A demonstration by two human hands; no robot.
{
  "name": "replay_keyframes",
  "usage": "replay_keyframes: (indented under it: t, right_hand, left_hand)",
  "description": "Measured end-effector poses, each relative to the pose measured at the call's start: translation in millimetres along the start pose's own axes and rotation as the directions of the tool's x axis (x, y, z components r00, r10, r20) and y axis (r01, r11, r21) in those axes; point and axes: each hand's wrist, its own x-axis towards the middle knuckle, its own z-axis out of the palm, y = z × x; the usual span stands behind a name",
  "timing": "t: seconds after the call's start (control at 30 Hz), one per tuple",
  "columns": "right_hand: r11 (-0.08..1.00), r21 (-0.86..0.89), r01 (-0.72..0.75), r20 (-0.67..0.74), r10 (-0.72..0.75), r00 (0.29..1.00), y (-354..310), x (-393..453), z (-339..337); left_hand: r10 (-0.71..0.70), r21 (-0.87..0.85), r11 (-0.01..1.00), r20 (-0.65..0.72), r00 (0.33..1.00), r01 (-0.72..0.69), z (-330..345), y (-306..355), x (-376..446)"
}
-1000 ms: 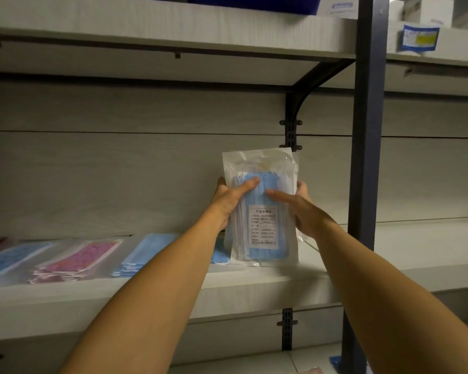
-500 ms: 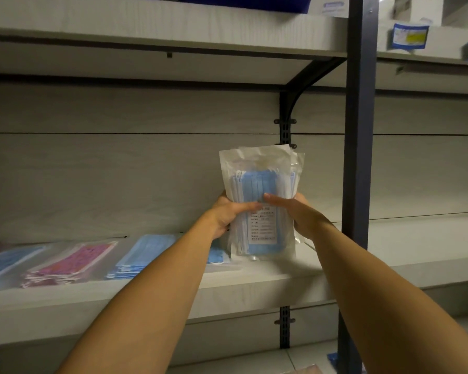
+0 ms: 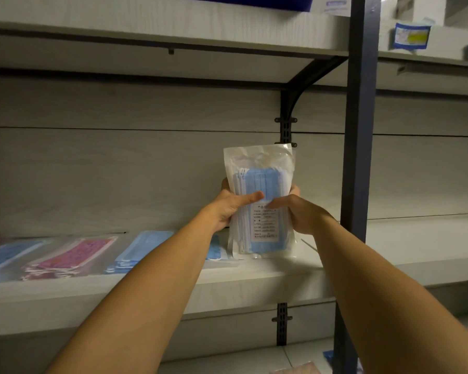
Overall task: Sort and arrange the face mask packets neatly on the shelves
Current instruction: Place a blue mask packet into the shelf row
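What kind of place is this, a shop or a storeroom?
Probably a stockroom or a pharmacy-style shop. Bracketed shelves hold flat rows of mask packets, labelled white boxes sit on the top shelf, and both hands stand up a blue mask packet.

The label (image 3: 265,222) print is too small to read; the forearm hides part of a flat blue packet (image 3: 214,249).

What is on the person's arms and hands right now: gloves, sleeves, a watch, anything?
Nothing shows. The left hand and the right hand are bare, with no gloves, and no rings can be made out. Both forearms are uncovered right down to the bottom edge of the picture: no sleeves, watch, wristband or markings in view.
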Motion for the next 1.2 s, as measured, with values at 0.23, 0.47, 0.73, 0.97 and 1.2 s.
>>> replay_keyframes:
  t: [0.23,0.47,0.73,0.97,1.2]
  right_hand:
    - [0.997,-0.061,0.045,0.030,-0.044,0.999,13,-6,6]
    - [0.978,-0.076,0.196,-0.102,-0.203,0.974,6,1,9]
    - [0.995,-0.003,0.104,0.064,-0.104,0.993,13,-6,8]
    - [0.988,0.133,0.073,0.063,-0.082,0.995,20,-7,3]
    - [0.974,0.068,0.215,0.036,-0.218,0.975,7,-13,2]
  left_hand:
    - [-0.017,0.120,0.993,0.117,0.993,0.003,4,-18,-8]
    - [0.078,0.085,0.994,-0.045,0.996,-0.074,7,-19,3]
    - [0.082,-0.057,0.995,-0.090,0.992,-0.088,5,-18,9]
    - [0.057,-0.075,0.995,-0.055,0.997,-0.061,7,-19,5]
    - [0.036,-0.035,0.999,-0.089,0.995,-0.039,6,-10,11]
